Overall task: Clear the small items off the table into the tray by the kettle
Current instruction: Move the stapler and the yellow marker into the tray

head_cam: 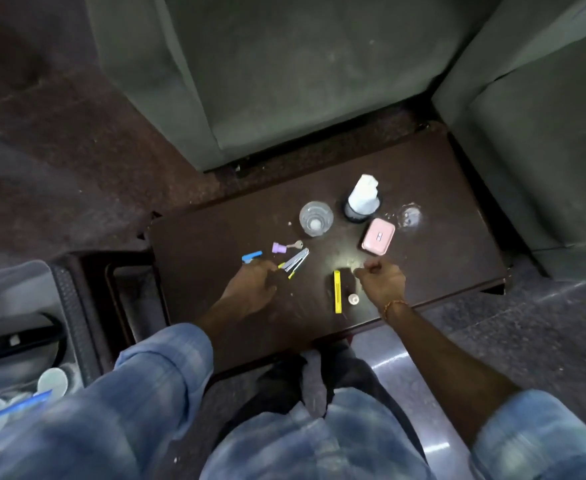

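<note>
On the dark brown table (215,244), my left hand (253,285) lies knuckles up, its curled fingertips touching the near end of a silver clip with yellow bits (297,260). Whether the hand grips the clip is hidden. A blue piece (252,257) lies just beyond the hand, and a purple cap with a key (279,247) lies behind the clip. My right hand (383,280) is a closed fist with thumb and finger pinched; nothing shows in it. Beside it lie a yellow bar (337,292) and a small white cap (353,299). A pink case (378,236) lies further back.
A clear glass (315,218), a black cup with white tissue (362,199) and another clear glass (409,214) stand at the table's back. A tray (70,372) with white cups (52,380) sits at lower left. Grey sofa cushions (302,81) surround the table.
</note>
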Demonstrator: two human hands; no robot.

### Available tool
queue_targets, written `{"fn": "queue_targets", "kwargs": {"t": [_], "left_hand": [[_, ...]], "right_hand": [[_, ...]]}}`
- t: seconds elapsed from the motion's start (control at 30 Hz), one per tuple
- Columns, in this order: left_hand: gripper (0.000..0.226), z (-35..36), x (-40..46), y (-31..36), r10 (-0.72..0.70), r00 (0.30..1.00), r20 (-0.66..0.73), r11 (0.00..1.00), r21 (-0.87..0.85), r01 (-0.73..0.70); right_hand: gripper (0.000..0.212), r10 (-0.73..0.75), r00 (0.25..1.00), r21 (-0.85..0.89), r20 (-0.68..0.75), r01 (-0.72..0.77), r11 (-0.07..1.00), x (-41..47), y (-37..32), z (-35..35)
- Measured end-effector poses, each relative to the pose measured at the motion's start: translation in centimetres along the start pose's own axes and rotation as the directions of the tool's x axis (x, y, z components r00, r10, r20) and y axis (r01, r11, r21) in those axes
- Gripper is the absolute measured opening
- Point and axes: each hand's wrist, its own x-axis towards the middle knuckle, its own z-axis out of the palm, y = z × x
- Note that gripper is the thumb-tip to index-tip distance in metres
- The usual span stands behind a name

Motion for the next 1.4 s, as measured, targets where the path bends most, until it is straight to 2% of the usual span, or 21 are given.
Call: {"fn": "queue_targets", "kwargs": {"t": [0.13, 0.3, 0.43, 0.53, 0.67, 0.8, 0.97, 1.13, 1.3, 1.4], "left_hand": [[0.041, 1.9, 1.7, -0.8, -0.037, 0.999, 0.011, 0.999, 0.007, 0.037], [0.036, 4.9, 5.2, -0.7, -0.035, 0.999, -0.014, 0.999, 0.041, 0.035], [0.056, 8.0, 8.4, -0.5, -0.083, 0.994, -0.074, 0.981, 0.167, 0.095], [0.068, 10.5, 10.2, -0.9, -0.109, 0.991, -0.084, 0.959, 0.255, 0.127], [0.052, 13.0, 11.3, -1.5, -0.119, 0.979, -0.162, 0.921, 0.351, 0.170], [0.037, 13.2, 11.3, -1.5, -0.110, 0.979, -0.174, 0.922, 0.351, 0.166], [0.034, 11.1, 8.7, -0.5, -0.159, 0.972, -0.172, 0.951, 0.238, 0.197], [0.023, 5.6, 4.5, 1.5, -0.104, 0.977, -0.185, 0.994, 0.011, 0.108], [0.026, -1.5, -1.0, 2.9, -0.027, 0.964, -0.263, 0.999, -0.024, 0.021], [0.030, -5.5, -5.4, 1.9, -0.035, 0.939, -0.342, 0.999, -0.022, 0.029]], "right_hand": [[0.023, 0.077, 0.997, -0.086, 0.024, -0.075, 0.994, 1.8, 1.8, 2.1], [0.028, 0.070, 0.995, -0.238, 0.067, -0.052, 0.970, 4.9, 4.0, 5.6], [0.037, 0.059, 0.981, -0.409, 0.187, 0.023, 0.912, 7.4, 6.1, 7.8], [0.048, 0.037, 0.973, -0.433, 0.229, 0.068, 0.899, 8.7, 7.7, 8.8], [0.030, -0.048, 0.955, -0.465, 0.293, 0.186, 0.866, 9.7, 8.6, 10.4], [0.032, -0.109, 0.941, -0.445, 0.320, 0.251, 0.860, 10.0, 8.1, 10.9], [0.026, -0.173, 0.933, -0.454, 0.316, 0.308, 0.836, 8.8, 5.9, 8.4], [0.031, -0.199, 0.929, -0.407, 0.313, 0.321, 0.855, 5.7, 2.1, 4.7], [0.046, -0.386, 0.855, -0.397, 0.346, 0.507, 0.765, 1.8, -3.1, 1.7], [0.038, -0.463, 0.807, -0.353, 0.368, 0.582, 0.733, -0.2, -6.6, 0.6]]}}
